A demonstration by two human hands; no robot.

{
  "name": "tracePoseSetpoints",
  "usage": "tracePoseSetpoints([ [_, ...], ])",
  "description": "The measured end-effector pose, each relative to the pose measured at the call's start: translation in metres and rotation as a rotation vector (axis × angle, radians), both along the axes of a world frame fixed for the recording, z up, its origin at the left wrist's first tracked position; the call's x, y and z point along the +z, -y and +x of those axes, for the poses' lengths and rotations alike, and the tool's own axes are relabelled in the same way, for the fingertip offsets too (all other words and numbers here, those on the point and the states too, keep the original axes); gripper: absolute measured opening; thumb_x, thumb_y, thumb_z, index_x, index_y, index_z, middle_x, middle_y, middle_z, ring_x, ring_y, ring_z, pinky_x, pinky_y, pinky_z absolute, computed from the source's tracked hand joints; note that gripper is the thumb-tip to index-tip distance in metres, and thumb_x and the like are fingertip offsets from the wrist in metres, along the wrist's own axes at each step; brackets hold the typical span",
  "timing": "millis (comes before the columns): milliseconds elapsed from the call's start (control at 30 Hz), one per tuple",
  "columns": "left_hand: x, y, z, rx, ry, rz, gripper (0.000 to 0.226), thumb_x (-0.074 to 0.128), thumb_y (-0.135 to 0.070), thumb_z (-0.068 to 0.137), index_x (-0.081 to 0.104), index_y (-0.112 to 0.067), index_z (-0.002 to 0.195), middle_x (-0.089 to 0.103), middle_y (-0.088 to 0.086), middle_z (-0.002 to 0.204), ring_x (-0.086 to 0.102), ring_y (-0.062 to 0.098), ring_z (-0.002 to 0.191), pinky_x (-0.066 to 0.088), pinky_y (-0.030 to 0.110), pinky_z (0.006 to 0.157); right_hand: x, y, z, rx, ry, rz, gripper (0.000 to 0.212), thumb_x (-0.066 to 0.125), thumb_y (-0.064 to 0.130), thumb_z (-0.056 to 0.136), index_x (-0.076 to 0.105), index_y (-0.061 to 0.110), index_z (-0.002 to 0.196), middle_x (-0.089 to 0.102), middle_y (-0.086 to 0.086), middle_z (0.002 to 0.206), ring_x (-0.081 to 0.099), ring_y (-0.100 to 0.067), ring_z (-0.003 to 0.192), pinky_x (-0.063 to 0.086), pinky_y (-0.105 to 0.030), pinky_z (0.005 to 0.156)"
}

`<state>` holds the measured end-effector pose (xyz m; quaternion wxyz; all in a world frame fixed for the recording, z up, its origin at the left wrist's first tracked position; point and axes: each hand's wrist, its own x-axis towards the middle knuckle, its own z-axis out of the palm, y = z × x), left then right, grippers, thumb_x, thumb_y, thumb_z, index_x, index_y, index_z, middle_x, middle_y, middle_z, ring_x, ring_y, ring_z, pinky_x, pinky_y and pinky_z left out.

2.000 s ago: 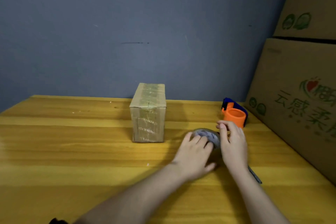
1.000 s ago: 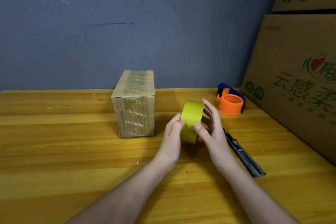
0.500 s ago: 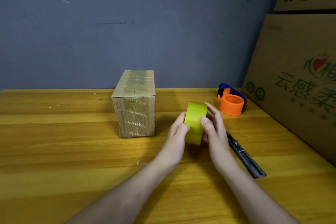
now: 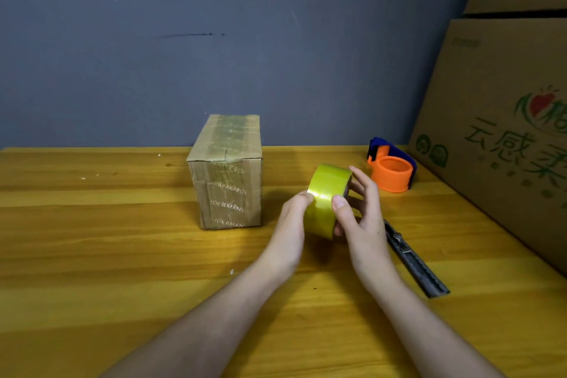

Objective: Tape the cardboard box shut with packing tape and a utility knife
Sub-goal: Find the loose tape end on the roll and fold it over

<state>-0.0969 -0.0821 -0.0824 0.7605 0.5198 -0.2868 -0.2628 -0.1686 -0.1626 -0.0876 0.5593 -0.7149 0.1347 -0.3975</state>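
A small cardboard box (image 4: 227, 175) stands upright on the wooden table (image 4: 107, 255), with tape strips over its top and front. To its right I hold a roll of yellow-green packing tape (image 4: 325, 198) on edge above the table. My left hand (image 4: 290, 224) grips the roll's left side, thumb tip on its outer face. My right hand (image 4: 362, 218) grips the right side, thumb on the face and fingers behind. A grey utility knife (image 4: 414, 261) lies on the table just right of my right hand.
An orange and blue tape dispenser (image 4: 391, 169) sits at the back right. Large printed cardboard cartons (image 4: 503, 120) are stacked along the table's right side. A blue-grey wall (image 4: 245, 40) closes the far edge.
Two seconds ago the roll lay flat on the table under both hands. Both hands have since lifted it and stood it on edge; over the last half second it barely moved.
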Motion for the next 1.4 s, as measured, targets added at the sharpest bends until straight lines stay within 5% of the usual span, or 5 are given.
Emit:
tracePoseSetpoints([
  [233,0.005,-0.002,-0.004,-0.02,-0.021,-0.06,0.038,0.035,-0.028,0.073,0.072,-0.025,0.063,0.065,0.0,0.059,0.059,0.012,0.05,0.048,0.022,0.052,-0.001,-0.002,0.001,-0.023,-0.024,-0.029,0.072,0.054,0.062,0.068,0.035,0.043,0.134,0.043,0.006,0.137,0.052,-0.016,0.115,0.05,-0.016,0.053],
  [733,0.006,-0.001,-0.011,-0.095,0.059,-0.149,0.037,0.032,-0.013,0.068,0.062,-0.019,0.089,0.069,-0.003,0.066,0.059,0.007,0.052,0.049,0.019,0.052,-0.002,0.001,0.003,-0.007,0.004,0.083,0.072,0.052,0.061,0.067,0.043,0.034,0.133,0.053,0.001,0.13,0.057,-0.017,0.101,0.045,-0.012,0.05],
  [967,0.005,-0.002,-0.003,-0.034,-0.033,-0.085,0.036,0.037,-0.027,0.075,0.072,-0.023,0.071,0.066,0.004,0.064,0.057,0.015,0.05,0.047,0.024,0.052,-0.003,-0.002,0.004,-0.005,-0.006,0.081,0.075,0.055,0.062,0.065,0.041,0.036,0.134,0.049,0.001,0.132,0.057,-0.019,0.107,0.047,-0.014,0.05],
  [1100,0.007,-0.001,-0.005,-0.039,-0.075,-0.122,0.035,0.037,-0.025,0.071,0.072,-0.021,0.071,0.067,0.004,0.065,0.058,0.014,0.048,0.048,0.021,0.049,-0.001,-0.003,0.002,-0.008,-0.008,0.064,0.073,0.055,0.062,0.065,0.039,0.039,0.133,0.046,0.005,0.135,0.054,-0.007,0.11,0.049,-0.014,0.051],
  [1400,0.004,-0.001,-0.005,-0.078,-0.015,-0.136,0.041,0.032,-0.021,0.071,0.071,-0.022,0.079,0.069,0.002,0.065,0.059,0.013,0.051,0.049,0.02,0.05,0.0,-0.003,0.002,-0.009,0.013,0.058,0.073,0.054,0.06,0.065,0.04,0.036,0.133,0.047,0.004,0.134,0.055,-0.01,0.108,0.047,-0.014,0.05],
])
